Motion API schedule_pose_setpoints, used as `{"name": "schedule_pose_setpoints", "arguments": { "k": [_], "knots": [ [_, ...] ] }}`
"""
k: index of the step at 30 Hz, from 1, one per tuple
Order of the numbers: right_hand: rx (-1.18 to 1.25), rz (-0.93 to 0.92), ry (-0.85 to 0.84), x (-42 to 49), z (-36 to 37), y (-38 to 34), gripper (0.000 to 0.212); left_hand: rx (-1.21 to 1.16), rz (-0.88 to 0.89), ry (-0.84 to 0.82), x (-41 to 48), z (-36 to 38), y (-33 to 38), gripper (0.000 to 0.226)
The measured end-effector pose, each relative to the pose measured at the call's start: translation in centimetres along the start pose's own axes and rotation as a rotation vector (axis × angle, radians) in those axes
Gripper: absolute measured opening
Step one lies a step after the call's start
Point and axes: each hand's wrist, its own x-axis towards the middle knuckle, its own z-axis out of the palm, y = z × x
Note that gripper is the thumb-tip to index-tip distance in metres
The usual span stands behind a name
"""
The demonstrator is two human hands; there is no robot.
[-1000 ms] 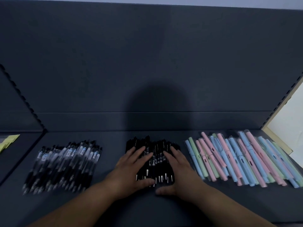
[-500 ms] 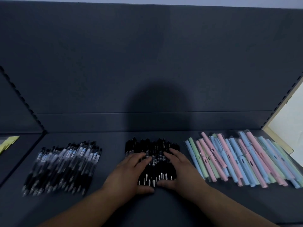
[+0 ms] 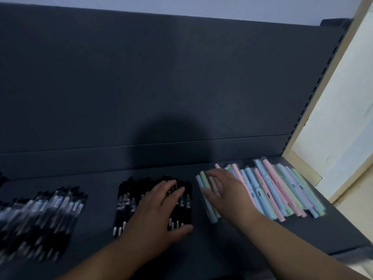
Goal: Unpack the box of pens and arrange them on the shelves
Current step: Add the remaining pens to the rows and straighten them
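Three groups of pens lie on the dark shelf. A pile of black pens sits in the middle, and my left hand rests flat on it with straight fingers. To the right lies a row of pastel pink, blue and green pens. My right hand lies open on the left end of that row, fingers spread. On the left is a blurred pile of clear-barrelled black pens. No box is in view.
The shelf's dark back panel rises behind the pens. A slotted upright and pale wooden frame bound the shelf on the right. The shelf's front right corner drops off to a pale floor.
My right hand has left the black pile and moved right onto the pastel pens. My left hand stays on the black pens. The view has swung to the right.
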Motion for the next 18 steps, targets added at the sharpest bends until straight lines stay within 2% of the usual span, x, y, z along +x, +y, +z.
{"name": "schedule_pose_setpoints", "arguments": {
  "k": [2, 4, 7, 11, 15, 18],
  "knots": [
    [-0.011, 0.029, 0.032, 1.0, -2.2, 1.9, 0.037, -0.033, 0.04, 0.039, 1.4, 1.3, 2.9, 0.083],
    [-0.069, 0.023, -0.008, 2.6, -4.3, 4.1, 0.035, -0.092, -0.004, -0.016, 2.7, 2.7, 5.2, 0.087],
    [-0.125, -0.025, -0.132, 5.8, -6.5, 7.1, 0.035, -0.182, -0.132, -0.089, 4.4, 5.1, 8.2, 0.098],
    [-0.178, -0.166, -0.378, 9.3, -6.6, 9.0, 0.04, -0.229, -0.305, -0.026, 5.7, 7.6, 10.6, 0.115],
    [-0.205, -0.297, -0.521, 11.6, -4.9, 9.1, 0.046, -0.198, -0.372, -0.003, 6.3, 8.5, 11.7, 0.115],
    [-0.277, -0.309, -0.654, 12.8, -3.4, 8.6, 0.058, -0.195, -0.366, -0.027, 6.6, 8.7, 11.8, 0.116]
  ]
}}
